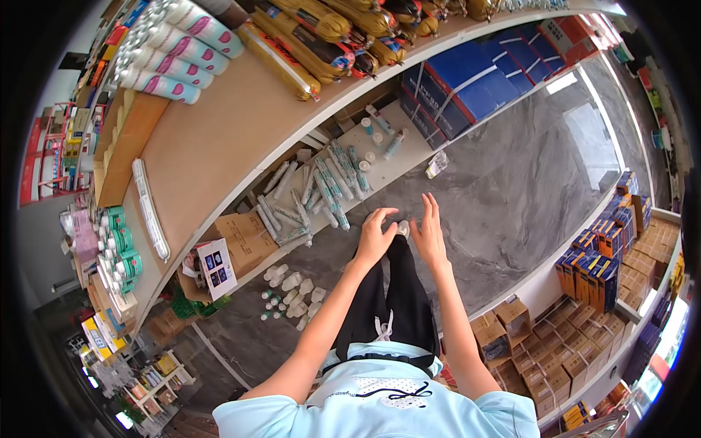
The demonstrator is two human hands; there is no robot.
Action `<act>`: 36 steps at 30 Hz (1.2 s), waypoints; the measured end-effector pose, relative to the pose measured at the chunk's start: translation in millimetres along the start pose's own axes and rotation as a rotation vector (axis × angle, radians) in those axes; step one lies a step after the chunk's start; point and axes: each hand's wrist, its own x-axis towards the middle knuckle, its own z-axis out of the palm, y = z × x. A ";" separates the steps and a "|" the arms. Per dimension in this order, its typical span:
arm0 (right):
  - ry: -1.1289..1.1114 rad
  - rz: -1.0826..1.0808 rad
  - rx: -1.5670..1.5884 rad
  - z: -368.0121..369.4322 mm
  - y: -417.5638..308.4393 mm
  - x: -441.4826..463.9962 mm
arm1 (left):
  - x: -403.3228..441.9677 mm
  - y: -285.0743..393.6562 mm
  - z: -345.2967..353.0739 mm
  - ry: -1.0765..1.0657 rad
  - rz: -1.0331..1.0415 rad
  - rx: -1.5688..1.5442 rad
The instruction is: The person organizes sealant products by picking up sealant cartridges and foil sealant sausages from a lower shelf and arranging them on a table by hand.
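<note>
My left hand (375,238) is held out over the floor with its fingers slightly bent and apart, holding nothing. Beside it, my right hand (428,232) is open too, its fingers stretched forward. The palms partly face each other with a gap between them. Ahead and left of my left hand, a loose pile of sealant tubes (328,179) lies on the low shelf (401,160). Beyond my right hand, a small clear packet (437,165) lies on the floor at that shelf's edge.
Gold foil sausage packs (292,58) and white cartridges (186,51) fill the upper shelf (219,124). Blue boxes (467,80) stand below. An open carton (244,237) sits at left, near white bottles (296,296) on the floor. Stacked cartons (555,358) line the right.
</note>
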 end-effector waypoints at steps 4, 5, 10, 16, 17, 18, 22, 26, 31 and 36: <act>-0.015 0.059 0.007 33.3 29.6 9.8 | 9.3 -63.7 -8.1 -0.032 -0.130 -0.005; -0.011 0.089 0.015 43.2 39.1 9.8 | 14.2 -75.8 -9.6 -0.038 -0.149 0.014; -0.055 0.122 -0.078 101.1 95.2 15.7 | 62.5 -132.4 -8.7 -0.115 -0.063 0.255; -0.045 0.207 -0.055 177.5 173.1 35.2 | 123.7 -260.4 22.6 -0.138 -0.112 0.247; -0.057 0.245 -0.059 192.6 187.6 43.8 | 128.4 -285.0 25.3 -0.151 -0.146 0.245; -0.038 0.201 -0.079 208.5 204.4 52.0 | 131.5 -308.6 25.7 -0.155 -0.160 0.257; -0.089 0.266 -0.051 251.1 243.1 85.7 | 150.1 -390.0 22.7 -0.110 -0.135 0.453; -0.078 0.198 -0.059 275.5 262.2 98.4 | 183.7 -428.8 13.0 -0.032 -0.128 0.573; -0.180 0.197 -0.106 294.0 292.7 75.1 | 213.6 -450.6 20.6 0.037 -0.213 0.636; -0.204 0.284 -0.087 296.6 325.8 38.7 | 242.7 -486.5 31.4 -0.051 -0.080 0.714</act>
